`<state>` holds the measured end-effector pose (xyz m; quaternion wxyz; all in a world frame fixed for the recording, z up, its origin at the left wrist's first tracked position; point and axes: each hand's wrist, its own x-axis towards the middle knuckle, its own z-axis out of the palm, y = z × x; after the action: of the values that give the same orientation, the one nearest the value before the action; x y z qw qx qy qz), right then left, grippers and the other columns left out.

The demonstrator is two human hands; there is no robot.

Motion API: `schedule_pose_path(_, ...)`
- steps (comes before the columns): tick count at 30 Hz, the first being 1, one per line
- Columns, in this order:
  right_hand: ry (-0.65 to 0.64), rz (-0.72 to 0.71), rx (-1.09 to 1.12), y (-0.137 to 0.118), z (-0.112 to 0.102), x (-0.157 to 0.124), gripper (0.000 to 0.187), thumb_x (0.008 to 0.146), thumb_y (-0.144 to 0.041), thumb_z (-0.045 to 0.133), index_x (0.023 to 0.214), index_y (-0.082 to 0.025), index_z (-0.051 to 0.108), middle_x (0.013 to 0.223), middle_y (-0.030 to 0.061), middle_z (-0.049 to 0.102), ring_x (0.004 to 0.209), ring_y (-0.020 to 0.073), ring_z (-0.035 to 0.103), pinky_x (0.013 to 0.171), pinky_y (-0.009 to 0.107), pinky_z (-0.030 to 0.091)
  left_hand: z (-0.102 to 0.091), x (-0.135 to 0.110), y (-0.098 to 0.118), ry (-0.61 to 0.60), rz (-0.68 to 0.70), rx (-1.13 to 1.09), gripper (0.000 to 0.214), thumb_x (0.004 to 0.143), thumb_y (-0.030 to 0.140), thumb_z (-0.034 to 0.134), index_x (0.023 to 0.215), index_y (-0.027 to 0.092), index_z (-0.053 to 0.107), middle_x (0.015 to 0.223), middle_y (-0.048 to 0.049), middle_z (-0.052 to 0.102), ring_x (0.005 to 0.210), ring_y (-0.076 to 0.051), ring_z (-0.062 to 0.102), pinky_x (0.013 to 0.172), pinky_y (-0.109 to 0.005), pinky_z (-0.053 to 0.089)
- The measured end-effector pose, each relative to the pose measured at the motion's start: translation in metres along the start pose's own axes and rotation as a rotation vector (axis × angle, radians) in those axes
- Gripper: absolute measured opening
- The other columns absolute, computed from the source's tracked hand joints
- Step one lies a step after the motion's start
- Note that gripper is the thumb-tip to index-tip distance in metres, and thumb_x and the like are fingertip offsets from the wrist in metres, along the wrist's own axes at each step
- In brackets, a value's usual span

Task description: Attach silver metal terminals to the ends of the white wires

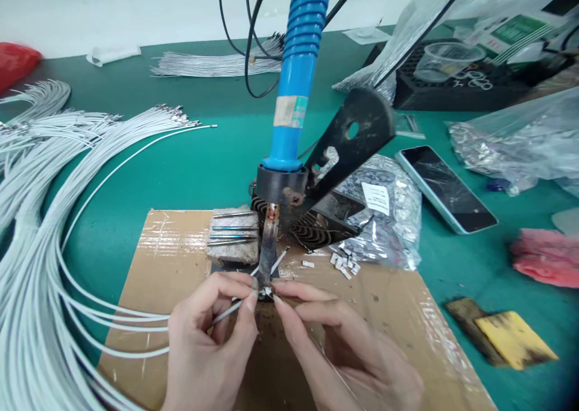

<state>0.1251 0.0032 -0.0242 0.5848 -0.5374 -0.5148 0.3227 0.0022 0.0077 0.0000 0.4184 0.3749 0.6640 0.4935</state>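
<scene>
A soldering iron with a blue handle (296, 79) is held upright in a black metal stand (348, 139), its darkened tip (268, 251) pointing down. My left hand (210, 332) is closed, thumb and forefinger pinching a white cable (226, 312) just left of the tip; several more white cables pass into that palm. Close by on the right, my right hand (348, 338) pinches a thin solder wire (337, 372) whose length trails down across the palm. Both sets of fingertips meet at a small shiny piece (266, 291) under the tip, partly hidden by the fingers.
Cardboard (158, 242) covers the green table under my hands. A block with metal rods (233, 233) sits beside the iron. Small metal pieces (344, 263), a plastic bag (393, 218), a phone (447, 187) and a yellow sponge (515, 338) lie rightward. Bundled white cables (40, 266) fill the left.
</scene>
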Motion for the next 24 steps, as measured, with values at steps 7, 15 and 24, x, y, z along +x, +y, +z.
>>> schedule_pose_path(7, -0.034, -0.015, 0.009, 0.0016, -0.0006, 0.0007, 0.020, 0.085, -0.007, 0.077, 0.080, -0.026, 0.072, 0.098, -0.0031, 0.083, 0.085, 0.0114, 0.079, 0.082, 0.015, 0.060, -0.0003, 0.0000, -0.0009, 0.001, 0.005, 0.005, 0.012, 0.079, 0.020, 0.073, 0.067, 0.023, 0.072, 0.083, 0.0009, 0.076, 0.078, -0.013, 0.073, 0.071, -0.014, 0.057)
schedule_pose_path(15, -0.034, -0.031, 0.027, 0.0006, 0.0010, 0.0013, 0.020, 0.086, -0.006, 0.075, 0.080, -0.025, 0.072, 0.095, -0.0015, 0.083, 0.084, 0.0142, 0.080, 0.081, 0.020, 0.062, -0.0002, 0.0009, 0.0033, 0.007, 0.005, 0.019, 0.010, 0.076, 0.021, 0.075, 0.067, 0.023, 0.072, 0.081, -0.0001, 0.075, 0.076, -0.014, 0.072, 0.059, -0.013, 0.051)
schedule_pose_path(24, -0.058, 0.012, 0.027, -0.0007, 0.0012, -0.0017, 0.019, 0.089, -0.011, 0.074, 0.077, -0.025, 0.070, 0.097, -0.0002, 0.083, 0.082, 0.0142, 0.079, 0.078, 0.020, 0.061, -0.0010, 0.0020, 0.0021, -0.029, -0.051, -0.003, 0.008, 0.073, 0.020, 0.076, 0.066, 0.021, 0.072, 0.083, -0.0020, 0.076, 0.074, -0.014, 0.070, 0.046, -0.014, 0.037)
